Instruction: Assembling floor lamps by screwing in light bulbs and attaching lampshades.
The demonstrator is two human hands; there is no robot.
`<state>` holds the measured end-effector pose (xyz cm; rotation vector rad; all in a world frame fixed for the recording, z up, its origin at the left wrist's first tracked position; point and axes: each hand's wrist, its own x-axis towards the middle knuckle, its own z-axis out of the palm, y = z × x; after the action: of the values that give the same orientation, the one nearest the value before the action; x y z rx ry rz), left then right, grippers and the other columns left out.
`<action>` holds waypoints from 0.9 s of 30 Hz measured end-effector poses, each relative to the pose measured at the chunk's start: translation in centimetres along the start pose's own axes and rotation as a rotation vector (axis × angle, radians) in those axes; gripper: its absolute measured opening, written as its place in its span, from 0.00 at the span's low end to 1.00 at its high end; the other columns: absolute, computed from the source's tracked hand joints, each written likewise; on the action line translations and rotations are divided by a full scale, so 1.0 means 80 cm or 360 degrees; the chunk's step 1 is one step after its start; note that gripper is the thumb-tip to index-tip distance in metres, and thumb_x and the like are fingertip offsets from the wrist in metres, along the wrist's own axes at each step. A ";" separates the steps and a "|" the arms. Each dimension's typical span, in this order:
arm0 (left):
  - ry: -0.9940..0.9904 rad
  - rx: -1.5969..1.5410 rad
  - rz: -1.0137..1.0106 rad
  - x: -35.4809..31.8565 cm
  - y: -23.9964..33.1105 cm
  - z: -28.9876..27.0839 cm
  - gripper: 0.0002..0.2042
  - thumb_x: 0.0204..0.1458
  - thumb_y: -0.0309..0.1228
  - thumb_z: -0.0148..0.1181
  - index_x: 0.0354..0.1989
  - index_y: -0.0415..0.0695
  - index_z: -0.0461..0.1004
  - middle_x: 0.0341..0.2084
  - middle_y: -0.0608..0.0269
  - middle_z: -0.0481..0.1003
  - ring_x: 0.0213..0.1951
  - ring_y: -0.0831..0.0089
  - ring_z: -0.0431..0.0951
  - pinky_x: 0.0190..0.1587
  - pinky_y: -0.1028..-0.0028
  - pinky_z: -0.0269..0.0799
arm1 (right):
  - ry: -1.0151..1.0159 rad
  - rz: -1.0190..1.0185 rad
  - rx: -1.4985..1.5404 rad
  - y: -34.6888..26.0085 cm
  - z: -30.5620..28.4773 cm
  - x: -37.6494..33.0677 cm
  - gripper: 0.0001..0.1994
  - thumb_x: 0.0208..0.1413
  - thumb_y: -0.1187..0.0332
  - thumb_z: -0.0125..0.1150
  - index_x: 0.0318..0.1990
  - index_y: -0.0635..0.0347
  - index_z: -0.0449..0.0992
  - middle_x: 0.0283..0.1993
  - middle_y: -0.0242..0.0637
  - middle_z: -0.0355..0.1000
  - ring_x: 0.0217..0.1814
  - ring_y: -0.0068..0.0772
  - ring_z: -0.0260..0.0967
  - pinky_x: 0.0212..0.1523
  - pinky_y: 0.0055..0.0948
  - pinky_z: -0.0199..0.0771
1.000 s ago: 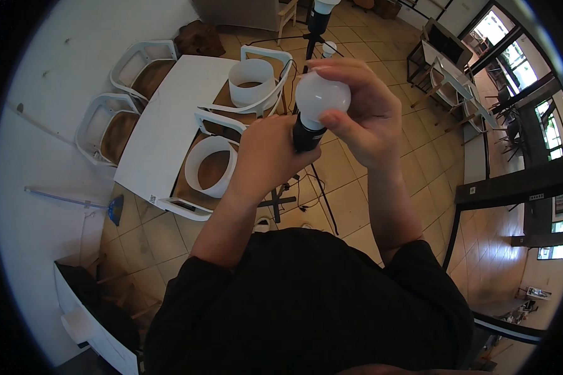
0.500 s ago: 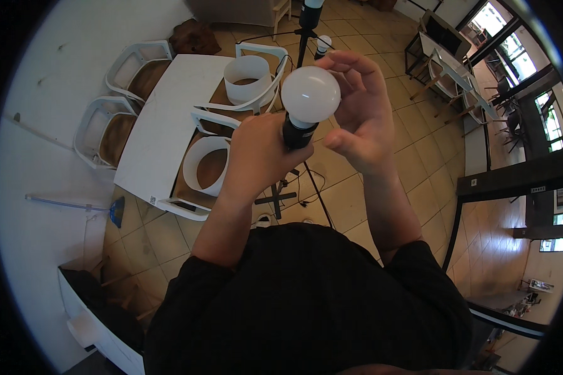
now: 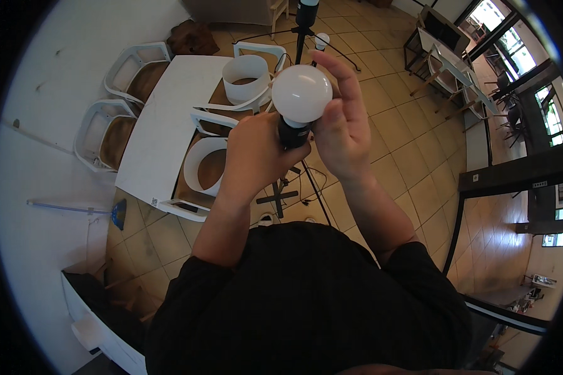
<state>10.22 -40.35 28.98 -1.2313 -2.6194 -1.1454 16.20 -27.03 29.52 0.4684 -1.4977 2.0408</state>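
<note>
White and round, the light bulb (image 3: 301, 94) sits in front of the person's chest, above a tiled floor (image 3: 394, 119). Left hand (image 3: 253, 156) has its grip closed around the black socket (image 3: 291, 133) under the bulb. Right hand (image 3: 341, 125) cups the bulb's side, fingers (image 3: 344, 78) curled over it. A white tabletop (image 3: 159, 131) with white chairs (image 3: 109, 134) stands below, to the left

Small square dark-patterned label (image 3: 154, 202) on white table's near corner, low and left of the fingers. Small white rectangular sign (image 3: 540, 184) on dark beam, far right of the fingers. No packages or screens.
</note>
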 end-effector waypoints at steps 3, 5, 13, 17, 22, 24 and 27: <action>0.0017 0.0001 0.0010 0.002 0.001 -0.002 0.17 0.37 0.40 0.69 0.27 0.38 0.77 0.21 0.52 0.77 0.29 0.54 0.80 0.34 0.61 0.75 | -0.0071 -0.0164 -0.0113 0.016 -0.003 0.002 0.45 0.56 0.43 0.61 0.69 0.64 0.47 0.62 0.50 0.63 0.65 0.48 0.64 0.64 0.41 0.64; -0.0013 0.0020 -0.0027 0.003 0.000 -0.001 0.17 0.37 0.40 0.69 0.27 0.37 0.77 0.22 0.52 0.77 0.29 0.54 0.80 0.34 0.61 0.75 | -0.0100 -0.0181 0.0044 0.018 -0.002 0.001 0.45 0.56 0.43 0.61 0.69 0.64 0.47 0.63 0.50 0.63 0.65 0.48 0.65 0.64 0.41 0.64; 0.0050 0.0110 0.0098 0.003 0.001 -0.001 0.16 0.38 0.41 0.69 0.25 0.38 0.77 0.21 0.52 0.78 0.29 0.55 0.81 0.32 0.63 0.76 | -0.0127 -0.0248 0.0240 0.024 0.001 0.001 0.36 0.62 0.52 0.59 0.69 0.62 0.51 0.60 0.42 0.65 0.60 0.29 0.64 0.60 0.29 0.65; 0.0008 0.0063 0.0007 0.001 -0.004 0.001 0.16 0.38 0.40 0.69 0.25 0.38 0.77 0.21 0.52 0.78 0.29 0.55 0.81 0.32 0.63 0.76 | -0.0100 0.0062 0.0292 0.009 0.001 0.001 0.42 0.59 0.45 0.58 0.69 0.63 0.49 0.62 0.51 0.63 0.64 0.50 0.65 0.64 0.41 0.65; 0.0049 -0.0002 0.0042 -0.004 0.001 -0.001 0.15 0.38 0.39 0.69 0.27 0.38 0.77 0.21 0.52 0.78 0.28 0.54 0.81 0.33 0.62 0.75 | -0.0163 -0.0421 -0.0097 0.019 0.000 0.004 0.35 0.63 0.52 0.57 0.68 0.63 0.53 0.59 0.48 0.68 0.59 0.33 0.68 0.61 0.33 0.66; 0.0058 -0.0001 0.0040 -0.004 0.001 -0.001 0.15 0.38 0.39 0.69 0.27 0.38 0.77 0.22 0.52 0.78 0.28 0.55 0.80 0.33 0.62 0.75 | -0.0209 -0.0317 0.0105 0.015 0.002 0.008 0.36 0.61 0.50 0.58 0.68 0.63 0.53 0.60 0.52 0.66 0.60 0.41 0.69 0.60 0.37 0.68; 0.0081 -0.0031 0.0063 -0.006 0.002 -0.002 0.15 0.39 0.39 0.69 0.27 0.39 0.77 0.22 0.53 0.78 0.28 0.55 0.80 0.33 0.63 0.75 | -0.0267 -0.0130 0.0241 0.009 -0.002 0.007 0.37 0.59 0.48 0.61 0.66 0.62 0.54 0.60 0.56 0.65 0.59 0.46 0.69 0.58 0.40 0.71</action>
<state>10.62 -40.70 29.08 -1.2346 -2.5418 -1.1826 15.31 -26.94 29.23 0.7654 -1.3985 2.1026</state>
